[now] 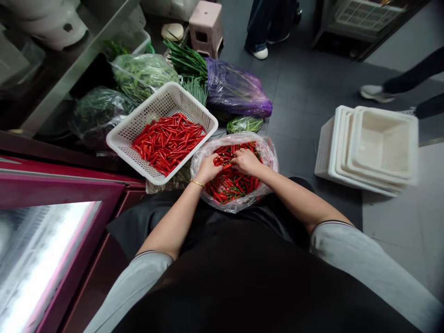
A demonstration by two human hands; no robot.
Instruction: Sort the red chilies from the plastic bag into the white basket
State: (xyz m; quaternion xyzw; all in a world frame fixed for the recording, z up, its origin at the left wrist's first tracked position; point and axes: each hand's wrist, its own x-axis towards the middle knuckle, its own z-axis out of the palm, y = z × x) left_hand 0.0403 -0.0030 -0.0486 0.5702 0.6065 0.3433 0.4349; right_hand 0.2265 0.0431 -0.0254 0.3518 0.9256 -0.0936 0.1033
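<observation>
Slender, red, green-stemmed chillies are pinched by left hand and right hand. Their limp, clear plastic bag could slump, spilling them.

Floor is dark grey tile; on it we have a pink stool far side, purple bag mid-scene, stacked white baskets right.

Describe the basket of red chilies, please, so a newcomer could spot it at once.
Find the magenta-framed cabinet at lower left. Beyond it, left of the clear bag, sits the white perforated basket. Unlike the stacked white containers at right, it holds red chilies.
</observation>
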